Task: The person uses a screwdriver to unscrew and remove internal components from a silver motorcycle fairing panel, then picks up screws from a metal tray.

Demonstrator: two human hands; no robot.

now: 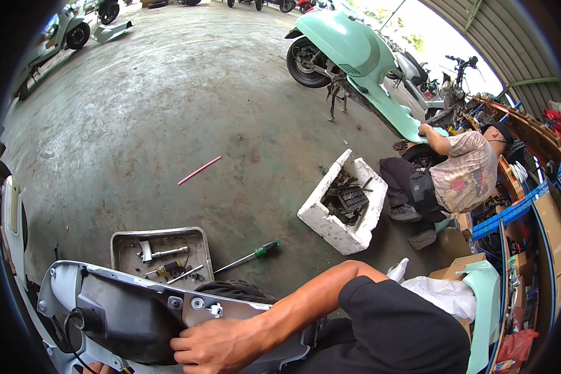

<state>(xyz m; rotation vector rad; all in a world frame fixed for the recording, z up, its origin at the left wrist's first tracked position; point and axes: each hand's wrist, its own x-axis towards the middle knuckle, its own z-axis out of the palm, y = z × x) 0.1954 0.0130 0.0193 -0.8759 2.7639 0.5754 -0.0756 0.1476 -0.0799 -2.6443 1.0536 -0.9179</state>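
My right hand [209, 343] reaches across a pale scooter body panel [68, 271], its fingers curled against the black plastic inner housing [124, 318]; what, if anything, they hold is hidden. At the bottom edge, left of it, a small part of my left hand [96, 368] shows near a black cable [68, 333], too little to tell its grip. The panel has metal fittings and a white clip [215, 310] along its rim. Just beyond it lies a metal tray [124, 240] with a wrench, screwdriver and small parts. A green-handled screwdriver [265, 249] lies beside the tray.
A co-worker [461, 171] crouches at right by a mint scooter [349, 43]. A foam box [321, 218] of dark parts stands between us. A pink rod [199, 170] lies on the floor. Crowded shelves [505, 218] and mint panels [483, 293] line the right; parked scooters [68, 34] stand back left.
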